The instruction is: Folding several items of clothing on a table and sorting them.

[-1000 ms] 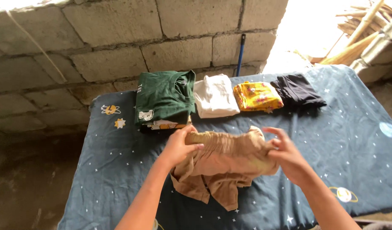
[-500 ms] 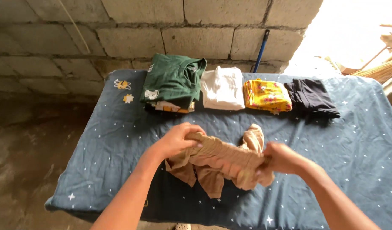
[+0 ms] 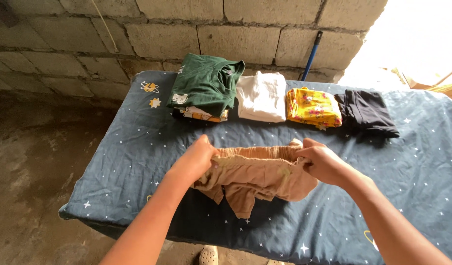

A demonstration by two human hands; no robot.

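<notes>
Hands: left hand point(image 3: 196, 159) and right hand point(image 3: 321, 159) each pinch one end of tan shorts point(image 3: 255, 176) waistband, stretched flat, near centre of surface point(image 3: 118, 162). Step, judged: spreading before fold. Next calls for smoothing legs. Far row: green shirt point(image 3: 204, 86), white point(image 3: 262, 95), yellow point(image 3: 311, 105), black point(image 3: 365, 110) folds.

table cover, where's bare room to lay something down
Free: the star-print cover left of the left hand, and the wide stretch right of the right hand, below the black garment. Crowded: the back edge, where green shirt, white, yellow and black folds lie, and the middle under the tan garment.
</notes>
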